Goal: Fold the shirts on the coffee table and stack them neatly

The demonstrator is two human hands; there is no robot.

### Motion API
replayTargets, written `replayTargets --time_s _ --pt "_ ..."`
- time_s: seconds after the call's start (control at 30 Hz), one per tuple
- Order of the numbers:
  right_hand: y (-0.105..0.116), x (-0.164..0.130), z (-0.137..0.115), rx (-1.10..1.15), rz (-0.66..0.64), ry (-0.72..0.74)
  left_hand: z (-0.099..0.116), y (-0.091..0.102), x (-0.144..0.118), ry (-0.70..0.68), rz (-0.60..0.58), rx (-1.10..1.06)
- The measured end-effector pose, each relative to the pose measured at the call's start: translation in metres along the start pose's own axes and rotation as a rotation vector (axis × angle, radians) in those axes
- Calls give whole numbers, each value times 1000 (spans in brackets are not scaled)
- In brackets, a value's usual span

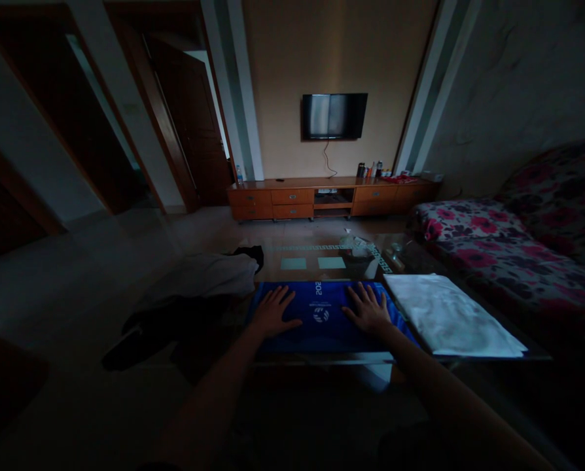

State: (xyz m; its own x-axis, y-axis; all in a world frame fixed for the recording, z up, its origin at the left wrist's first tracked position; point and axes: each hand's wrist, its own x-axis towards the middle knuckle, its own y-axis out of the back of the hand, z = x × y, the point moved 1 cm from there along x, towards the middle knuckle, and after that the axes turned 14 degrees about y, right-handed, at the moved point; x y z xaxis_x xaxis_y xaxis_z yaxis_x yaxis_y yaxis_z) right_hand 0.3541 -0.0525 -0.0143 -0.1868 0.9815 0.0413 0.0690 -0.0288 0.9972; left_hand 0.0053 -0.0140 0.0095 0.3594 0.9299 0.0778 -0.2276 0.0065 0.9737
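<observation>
Dim room, low glass surface (322,258) straight ahead. Far left on it, a heap of dark and grey clothes (194,288), crumpled, spilling off the edge, not yet folded by the look of it. Next along, left hand (273,313) flat, fingers spread, palm down on the blue shirt (322,327); gripping nothing, just pressing. Shirt spread at the near edge of the surface, between the heap and the white piece. White logo and lettering on top, between the two hands; the lettering reads upside down from here, so the shirt's top seems to point toward the wearer of the camera, though collar and hem are too dark to make out. Long axis running left to right, parallel to the near edge. Right hand (368,309) likewise open and flat on the shirt's right half. Just beside that, a white cloth (447,314) already folded into a neat rectangle, angled slightly, touching or nearly touching the blue. Judgement: one piece done, the blue one mid-smoothing with folds probably to come, the heap left. Beyond, clutter on the glass, too dark to name; sofa (513,248) at far right.
</observation>
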Motion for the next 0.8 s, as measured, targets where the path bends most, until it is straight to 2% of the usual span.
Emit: replayTargets --time_s 0.13,0.3,0.43,0.57,0.67,0.73,0.8 --pt "0 -7 -10 74 -63 41 10 -1 -7 3 -72 26" --pt "3 -14 -20 27 -53 17 21 0 -17 22 22 50" --pt "6 -23 -37 18 -24 -33 32 -6 -32 131 23 44" --pt "0 -36 -48 90 -89 -76 35 -14 -44 167 2 55" --pt "2 -43 -43 127 -106 -92 32 -8 -46 191 68 60" --pt "8 -46 -33 143 -69 -153 26 -1 -46 295 119 56" --pt "13 -50 -19 126 5 -227 16 5 -47 470 124 56"
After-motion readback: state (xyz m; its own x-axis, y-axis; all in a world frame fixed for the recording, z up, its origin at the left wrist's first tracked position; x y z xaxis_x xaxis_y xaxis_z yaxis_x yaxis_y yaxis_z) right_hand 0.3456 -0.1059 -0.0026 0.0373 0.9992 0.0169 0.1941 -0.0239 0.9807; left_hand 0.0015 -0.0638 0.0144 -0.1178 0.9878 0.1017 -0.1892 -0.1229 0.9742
